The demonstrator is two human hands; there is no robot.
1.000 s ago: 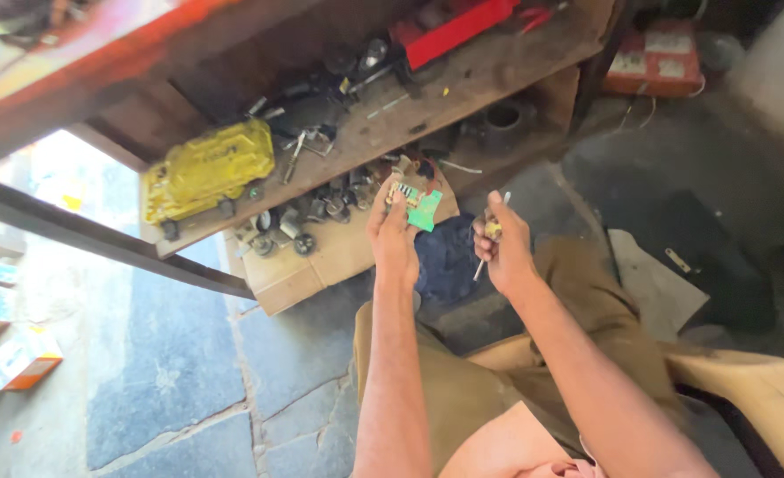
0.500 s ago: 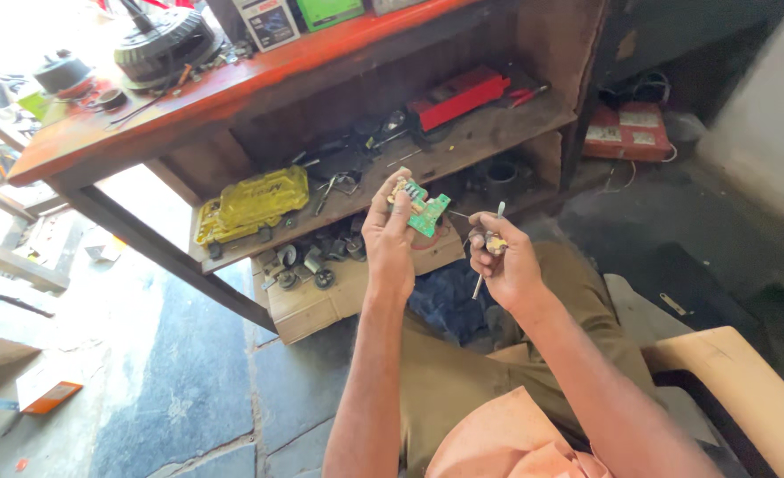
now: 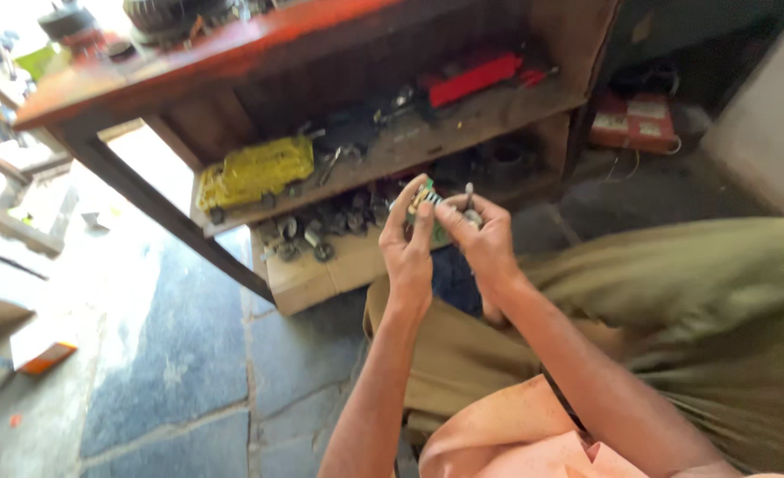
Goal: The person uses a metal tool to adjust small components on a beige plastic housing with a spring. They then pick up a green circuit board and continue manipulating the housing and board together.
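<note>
My left hand [image 3: 407, 248] holds a small green circuit board [image 3: 429, 212] upright in front of me, fingers wrapped round its edge. My right hand [image 3: 480, 237] grips a thin screwdriver [image 3: 468, 195] whose metal tip points up beside the board. Both hands touch at the board, above my knees in olive trousers [image 3: 675, 292]. Behind them is a low wooden shelf [image 3: 392, 159] under a red-brown table.
On the shelf lie a yellow block-shaped part [image 3: 255, 171], a red tool [image 3: 473, 78] and several dark metal parts [image 3: 321, 232]. A cardboard box [image 3: 317, 276] stands below it. A reddish box [image 3: 637, 121] sits on the floor at right. Stone floor slabs [image 3: 171, 354] spread left.
My hands have come together: the right hand with the screwdriver moved to the board held in the left. The view has shifted, bringing the shelf nearer to centre.
</note>
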